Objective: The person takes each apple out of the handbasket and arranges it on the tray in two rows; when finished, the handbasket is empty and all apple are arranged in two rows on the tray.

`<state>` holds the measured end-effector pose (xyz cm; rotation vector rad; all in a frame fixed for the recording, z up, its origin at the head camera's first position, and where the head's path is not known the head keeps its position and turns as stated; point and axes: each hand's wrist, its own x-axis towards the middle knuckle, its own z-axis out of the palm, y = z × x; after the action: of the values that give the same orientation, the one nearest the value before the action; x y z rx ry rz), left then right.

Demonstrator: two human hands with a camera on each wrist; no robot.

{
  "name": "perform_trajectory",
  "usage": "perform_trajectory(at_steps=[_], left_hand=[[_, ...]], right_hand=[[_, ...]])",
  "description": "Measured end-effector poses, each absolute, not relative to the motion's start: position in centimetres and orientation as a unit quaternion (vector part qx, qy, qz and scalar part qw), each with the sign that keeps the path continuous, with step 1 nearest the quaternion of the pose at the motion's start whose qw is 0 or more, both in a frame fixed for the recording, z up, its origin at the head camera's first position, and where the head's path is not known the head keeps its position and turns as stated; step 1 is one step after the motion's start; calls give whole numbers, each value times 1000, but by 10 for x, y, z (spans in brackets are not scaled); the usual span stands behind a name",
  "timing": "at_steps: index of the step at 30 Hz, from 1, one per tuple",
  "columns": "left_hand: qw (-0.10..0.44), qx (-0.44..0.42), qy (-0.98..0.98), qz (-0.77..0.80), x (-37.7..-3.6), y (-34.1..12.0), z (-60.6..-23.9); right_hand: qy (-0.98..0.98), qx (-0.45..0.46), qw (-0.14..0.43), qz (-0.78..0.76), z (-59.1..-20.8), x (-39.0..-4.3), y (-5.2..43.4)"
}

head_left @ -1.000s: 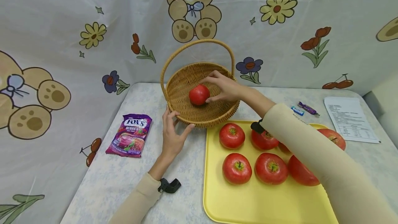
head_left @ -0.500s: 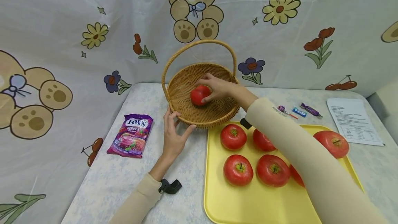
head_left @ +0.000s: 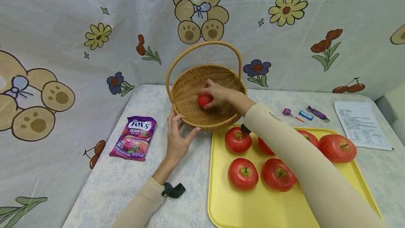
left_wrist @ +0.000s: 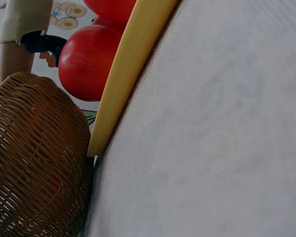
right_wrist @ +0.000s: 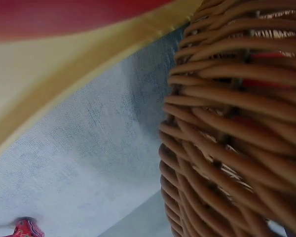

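In the head view, my right hand [head_left: 218, 95] reaches into a brown wicker basket [head_left: 185, 90] with a tall looped handle. Its thumb and fingers hold a red apple [head_left: 204, 100] low inside, partly covered by the hand. My left hand [head_left: 178, 141] touches the basket's near left side, fingertips right at the rim and thumb spread along the outside. The left wrist view has the basket's woven wall [left_wrist: 37, 158] filling the lower left. Close up in the right wrist view, the basket's wall [right_wrist: 232, 113] shows red through its gaps.
A yellow tray [head_left: 240, 208] with several red apples [head_left: 243, 174] stands right of the basket, under my right sleeve. A purple candy bag [head_left: 134, 138] lies at left. Far right are a lollipop [head_left: 287, 112], wrapped candies [head_left: 317, 113] and a printed sheet [head_left: 360, 124].
My right hand has moved deeper into the basket with the apple, slightly right and down. More of the tray's right side and the lollipop now show. The left hand stays at the rim.
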<state>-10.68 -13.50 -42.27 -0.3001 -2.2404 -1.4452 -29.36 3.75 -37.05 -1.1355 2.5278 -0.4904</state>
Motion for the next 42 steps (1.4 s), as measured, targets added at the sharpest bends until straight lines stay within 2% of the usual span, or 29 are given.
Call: perform_trajectory(at_steps=[6, 14, 20, 31, 42], left_hand=[[230, -109, -815, -521, -107, -135, -425], [231, -104, -816, -519, -119, -144, -455], [232, -105, -820, -512, -118, -144, -455], [231, -105, -820, -513, -119, -144, -459], [229, -104, -825, -507, -119, -146, -457]], right_hand=[[889, -397, 155, -167, -371, -294, 41], [893, -392, 185, -125, -371, -298, 49], [896, -376, 200, -128, -369, -296, 56], [879, -407, 151, -196, -349, -288, 78], [848, -422, 59, -314, -310, -254, 126]])
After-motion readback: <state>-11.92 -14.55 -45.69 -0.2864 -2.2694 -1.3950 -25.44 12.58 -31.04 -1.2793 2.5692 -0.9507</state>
